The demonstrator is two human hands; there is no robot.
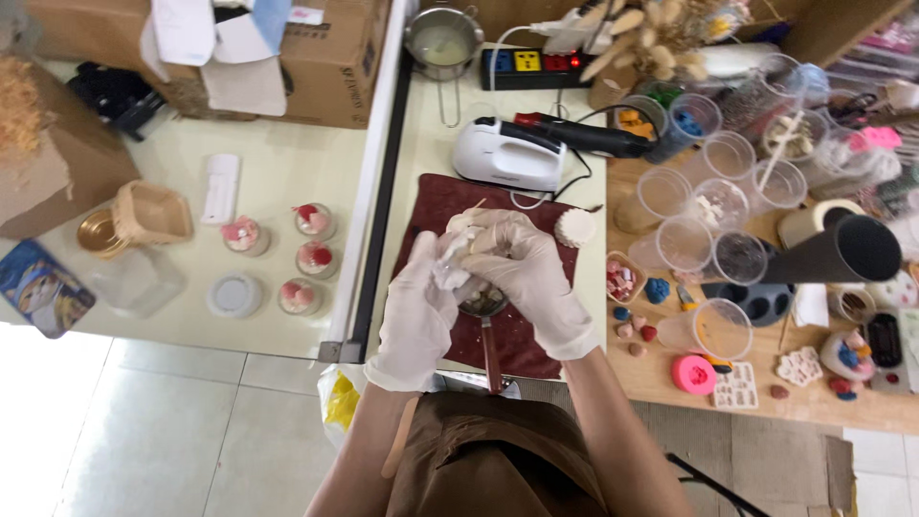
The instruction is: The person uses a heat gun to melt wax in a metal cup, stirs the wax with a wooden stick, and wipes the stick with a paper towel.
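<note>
A: What is hidden or hard to make out?

B: The ladle [483, 304] bowl is mostly covered by both gloved hands. Only its dark rim and the reddish handle show, pointing toward the person. The bowl's contents cannot be seen.

A: State of the hands?

B: The left hand [418, 311] cups the ladle bowl from the side, fingers curled around it. The right hand [526, 273] is clenched on a crumpled white wipe [450, 263], pressed against the bowl. Ladle and wipe sit above the dark red mat [522, 340].

A: Surrounding items?

B: A white hand mixer [507, 153] lies just behind the mat, cord trailing. A small pot [442, 40] and a power strip [531, 67] stand farther back. Clear cups [713, 206] crowd the right, near a black tube [842, 251] and a pink mold [693, 374]. Small jars [311, 258] with pink tops and a basket [151, 213] stand on the left, with a cardboard box [330, 57] behind.

A: Surface and room?

B: Pale table [278, 172] left, wooden table [661, 369] right, tiled floor [163, 431] below.
</note>
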